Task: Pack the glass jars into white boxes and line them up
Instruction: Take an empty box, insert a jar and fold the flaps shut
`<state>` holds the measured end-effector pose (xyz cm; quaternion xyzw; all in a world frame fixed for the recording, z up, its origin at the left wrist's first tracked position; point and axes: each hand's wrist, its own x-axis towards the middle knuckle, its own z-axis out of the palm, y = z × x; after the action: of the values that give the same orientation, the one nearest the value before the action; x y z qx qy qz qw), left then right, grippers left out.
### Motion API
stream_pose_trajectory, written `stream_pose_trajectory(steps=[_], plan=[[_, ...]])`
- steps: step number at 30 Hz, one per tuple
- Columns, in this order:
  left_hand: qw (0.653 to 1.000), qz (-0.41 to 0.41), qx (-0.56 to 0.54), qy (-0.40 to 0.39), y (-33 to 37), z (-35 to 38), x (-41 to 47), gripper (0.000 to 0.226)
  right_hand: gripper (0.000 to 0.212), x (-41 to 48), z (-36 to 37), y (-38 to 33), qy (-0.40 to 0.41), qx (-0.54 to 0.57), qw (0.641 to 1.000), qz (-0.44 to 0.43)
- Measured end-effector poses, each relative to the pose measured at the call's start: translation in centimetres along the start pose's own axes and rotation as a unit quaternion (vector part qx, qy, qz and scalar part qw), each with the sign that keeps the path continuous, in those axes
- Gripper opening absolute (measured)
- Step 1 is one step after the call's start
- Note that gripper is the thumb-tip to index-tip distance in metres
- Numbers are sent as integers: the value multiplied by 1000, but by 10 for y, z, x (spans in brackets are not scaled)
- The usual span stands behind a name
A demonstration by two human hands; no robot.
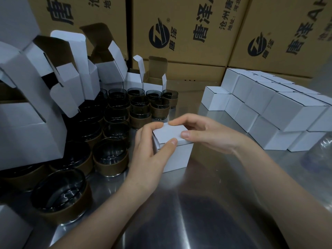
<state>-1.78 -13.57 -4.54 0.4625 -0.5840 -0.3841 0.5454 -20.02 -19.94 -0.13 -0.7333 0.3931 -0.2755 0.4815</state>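
Both hands are on the box at centre frame. The left hand curls round its left side with the thumb on the near corner of the lid, and the right hand pinches the lid's right edge between thumb and forefinger, so the grip is narrow and closed on cardboard. The box stands upright on the table, and whether a jar sits inside I cannot tell. The lid looks a touch proud along its left edge, so the thing to do is press down evenly with both thumbs and let the flap seat before lifting. No squeezing of the walls, since thin card likely buckles. Just left, the jars crowd close, so the elbow wants care. Open boxes tower at upper left, and the packed boxes stack at right below the cartons. That stack looks to be this one's home, set flush with its neighbours.
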Motion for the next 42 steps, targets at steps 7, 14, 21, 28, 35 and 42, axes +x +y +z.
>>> stream_pose_trajectory(steps=[7,14,21,28,35,42], plan=[[1000,-6,-3,-6,0,1,1,43,40,0,-1,1,-12,-8,1000,4],[998,-43,-19,-29,5,2,3,40,41,0,1,-2,-15,-22,1000,2],[996,-80,-40,-21,11,5,6,46,40,-1,3,-7,-19,-32,999,-2],[990,-110,-87,-24,11,3,9,56,40,-1,3,-8,-14,-47,999,4],[993,-89,-73,-24,1,2,6,89,33,-5,3,-15,-5,-91,996,6],[997,-68,-5,-29,-6,0,6,116,25,-12,3,-24,74,-203,976,1]])
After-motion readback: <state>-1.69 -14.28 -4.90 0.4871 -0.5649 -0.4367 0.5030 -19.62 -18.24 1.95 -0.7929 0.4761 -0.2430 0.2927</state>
